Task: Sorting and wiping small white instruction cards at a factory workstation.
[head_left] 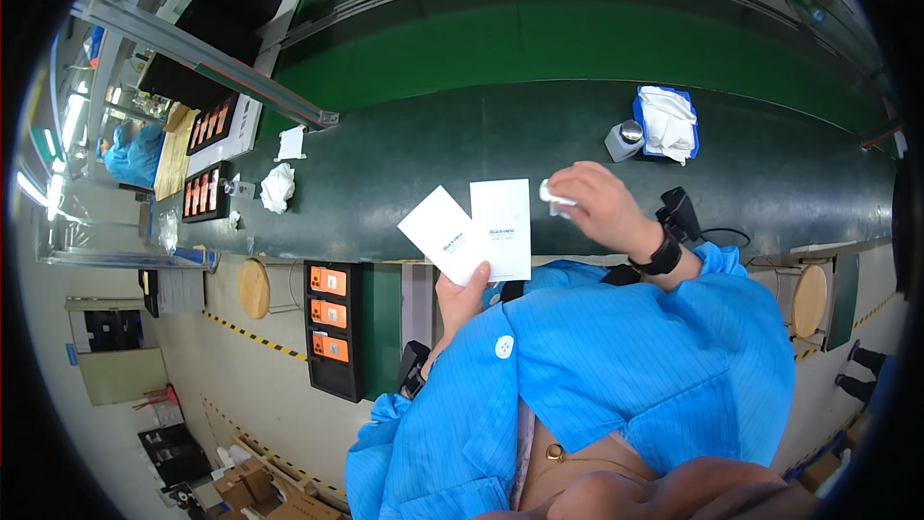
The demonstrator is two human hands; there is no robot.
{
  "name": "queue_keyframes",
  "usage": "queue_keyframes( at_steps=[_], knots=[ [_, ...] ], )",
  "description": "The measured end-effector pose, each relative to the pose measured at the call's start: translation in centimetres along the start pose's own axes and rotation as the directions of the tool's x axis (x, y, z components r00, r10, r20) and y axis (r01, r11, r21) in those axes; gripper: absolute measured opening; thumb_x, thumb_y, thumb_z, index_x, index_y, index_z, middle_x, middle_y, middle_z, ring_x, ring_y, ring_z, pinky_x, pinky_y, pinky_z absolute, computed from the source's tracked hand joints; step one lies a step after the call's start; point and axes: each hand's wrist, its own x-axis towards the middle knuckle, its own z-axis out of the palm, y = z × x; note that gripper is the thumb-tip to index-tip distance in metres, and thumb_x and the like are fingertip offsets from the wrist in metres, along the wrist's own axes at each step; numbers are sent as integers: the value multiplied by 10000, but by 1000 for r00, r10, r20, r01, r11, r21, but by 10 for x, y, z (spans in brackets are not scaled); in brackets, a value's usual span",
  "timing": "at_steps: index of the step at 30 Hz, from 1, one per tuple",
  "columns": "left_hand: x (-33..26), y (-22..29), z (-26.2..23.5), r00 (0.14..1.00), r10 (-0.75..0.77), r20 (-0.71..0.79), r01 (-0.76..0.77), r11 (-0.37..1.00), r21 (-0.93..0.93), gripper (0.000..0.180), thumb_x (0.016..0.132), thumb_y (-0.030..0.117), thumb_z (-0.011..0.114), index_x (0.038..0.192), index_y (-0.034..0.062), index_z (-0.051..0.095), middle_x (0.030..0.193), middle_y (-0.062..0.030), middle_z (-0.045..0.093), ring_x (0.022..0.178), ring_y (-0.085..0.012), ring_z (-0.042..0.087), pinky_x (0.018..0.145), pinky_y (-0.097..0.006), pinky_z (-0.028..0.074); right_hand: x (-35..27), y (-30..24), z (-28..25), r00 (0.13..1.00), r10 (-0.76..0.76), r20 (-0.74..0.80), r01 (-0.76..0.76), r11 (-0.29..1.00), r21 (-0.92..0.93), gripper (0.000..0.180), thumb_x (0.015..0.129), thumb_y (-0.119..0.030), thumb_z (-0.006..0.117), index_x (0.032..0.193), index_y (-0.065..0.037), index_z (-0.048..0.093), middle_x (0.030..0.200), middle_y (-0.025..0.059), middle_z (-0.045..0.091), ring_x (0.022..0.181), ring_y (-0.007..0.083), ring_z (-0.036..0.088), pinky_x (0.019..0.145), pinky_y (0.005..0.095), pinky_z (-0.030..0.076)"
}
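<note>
My left hand (463, 300) is closed on the lower ends of two flat white cards, fanned apart over the near edge of the bench. The left card (435, 223) is tilted to the left, and the right card (500, 207) stands nearly straight. Both bear small blue print. Just to their right, my right hand (608, 216) is raised with its fingers closed on a folded white wipe (555, 197). The wipe is apart from the cards. Most fingers of my left hand are hidden behind the cards.
On the dark green bench (414, 144) stand a pump bottle (625, 141) and a blue tray of white wipes (668, 123). A crumpled wipe (278, 188) lies left. Black trays of orange phones stand at the far left (203, 193) and below the bench edge (332, 327).
</note>
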Motion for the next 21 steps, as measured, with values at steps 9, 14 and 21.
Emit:
queue_keyframes(
  at_steps=[9, 14, 21],
  knots=[
    [-5, 19, 6, 998, 60, 5, -60, 998, -2, 286, 774, 83, 594, 1017, -37, 501, 895, -83, 577, 717, -92, 532, 603, -202, 426, 14, -25, 35, 988, -143, -58, 144, 990, 9, 192, 630, -16, 583, 817, -51, 562, 738, 44, 528, 679, 201, 529, 644, 307, 427],
    [-7, 19, 7, 994, 108, -13, -109, 991, -73, 275, 778, 80, 589, 1012, -39, 507, 900, -81, 577, 721, -99, 534, 608, -210, 424, 17, -21, 36, 987, -136, -81, 135, 991, -20, 201, 614, 6, 595, 807, -46, 573, 721, 52, 532, 670, 211, 530, 630, 312, 427],
    [-7, 18, 4, 988, 156, -21, -155, 988, 16, 295, 772, 88, 601, 1017, -43, 503, 903, -85, 579, 723, -104, 533, 613, -224, 432, 18, -20, 35, 988, -146, -54, 146, 989, -6, 202, 613, -3, 586, 809, -46, 564, 742, 61, 533, 658, 221, 521, 628, 318, 413]
  ],
)
